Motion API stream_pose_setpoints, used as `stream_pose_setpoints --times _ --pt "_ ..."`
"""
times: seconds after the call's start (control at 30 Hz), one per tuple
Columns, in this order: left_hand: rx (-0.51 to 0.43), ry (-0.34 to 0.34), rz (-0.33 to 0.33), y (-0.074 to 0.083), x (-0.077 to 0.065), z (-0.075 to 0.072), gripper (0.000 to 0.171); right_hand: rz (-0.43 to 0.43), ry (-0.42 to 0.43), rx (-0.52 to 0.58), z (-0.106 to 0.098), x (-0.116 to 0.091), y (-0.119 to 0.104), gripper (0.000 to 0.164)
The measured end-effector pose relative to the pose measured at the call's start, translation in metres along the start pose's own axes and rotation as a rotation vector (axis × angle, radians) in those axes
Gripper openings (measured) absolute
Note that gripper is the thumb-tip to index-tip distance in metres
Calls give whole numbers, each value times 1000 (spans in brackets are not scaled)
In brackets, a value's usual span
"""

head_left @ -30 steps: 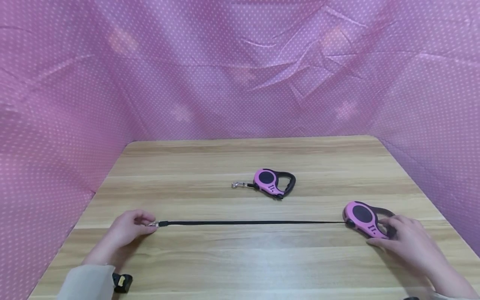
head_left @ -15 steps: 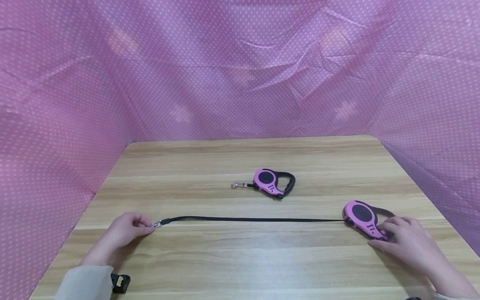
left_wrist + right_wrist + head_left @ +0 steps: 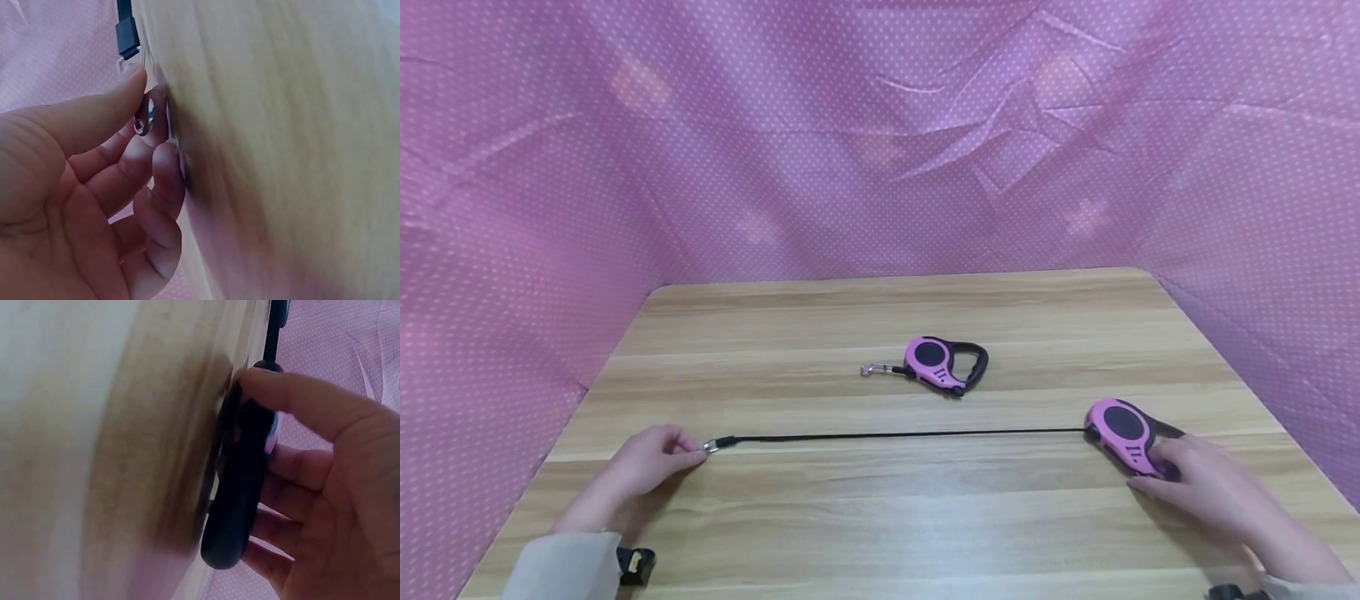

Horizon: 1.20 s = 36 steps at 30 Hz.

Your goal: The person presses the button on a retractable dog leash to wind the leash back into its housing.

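Note:
A pink and black retractable leash [image 3: 1124, 433] lies at the right of the table, its black cord [image 3: 910, 434] drawn out straight to the left. My right hand [image 3: 1206, 485] grips its black handle [image 3: 234, 487], thumb on the near side and fingers through the loop. At the cord's other end, my left hand [image 3: 651, 460] pinches the metal snap hook [image 3: 146, 115] between thumb and fingertips, low over the table. Part of the hook is hidden by the thumb in the left wrist view.
A second pink and black retractable leash [image 3: 929, 353] lies farther back near the middle, its snap hook [image 3: 877, 369] pointing left. The wooden table [image 3: 850, 533] is enclosed by pink dotted cloth [image 3: 880, 183] at the back and sides.
The cord slackened and bowed slightly half a second ago and is straight again now. My left hand has shifted a little left; my right hand's hold has tilted slightly around the handle.

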State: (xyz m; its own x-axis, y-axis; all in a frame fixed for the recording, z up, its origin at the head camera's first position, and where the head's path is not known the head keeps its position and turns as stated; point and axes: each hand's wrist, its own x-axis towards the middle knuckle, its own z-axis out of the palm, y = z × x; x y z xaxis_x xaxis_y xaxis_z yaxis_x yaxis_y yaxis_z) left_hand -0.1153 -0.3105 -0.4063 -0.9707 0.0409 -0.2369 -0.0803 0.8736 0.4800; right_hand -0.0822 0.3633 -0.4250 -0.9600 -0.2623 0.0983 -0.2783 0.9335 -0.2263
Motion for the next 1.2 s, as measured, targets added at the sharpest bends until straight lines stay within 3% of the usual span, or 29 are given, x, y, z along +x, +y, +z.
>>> stream_pose_setpoints --times 0.23,0.5,0.7,0.97,1.2 --pt "-12 33 42 -2 2 1 23 79 -66 107 1 0 -5 43" --pt "-42 36 21 3 4 0 24 94 -82 143 3 0 -5 35" --pt "-62 32 18 5 4 -1 25 48 -16 142 4 1 -4 34" --pt "-62 49 18 9 5 -2 25 -49 193 35 0 5 -3 39" --pt "-91 48 2 8 5 -3 24 -21 229 19 -5 3 -6 18"
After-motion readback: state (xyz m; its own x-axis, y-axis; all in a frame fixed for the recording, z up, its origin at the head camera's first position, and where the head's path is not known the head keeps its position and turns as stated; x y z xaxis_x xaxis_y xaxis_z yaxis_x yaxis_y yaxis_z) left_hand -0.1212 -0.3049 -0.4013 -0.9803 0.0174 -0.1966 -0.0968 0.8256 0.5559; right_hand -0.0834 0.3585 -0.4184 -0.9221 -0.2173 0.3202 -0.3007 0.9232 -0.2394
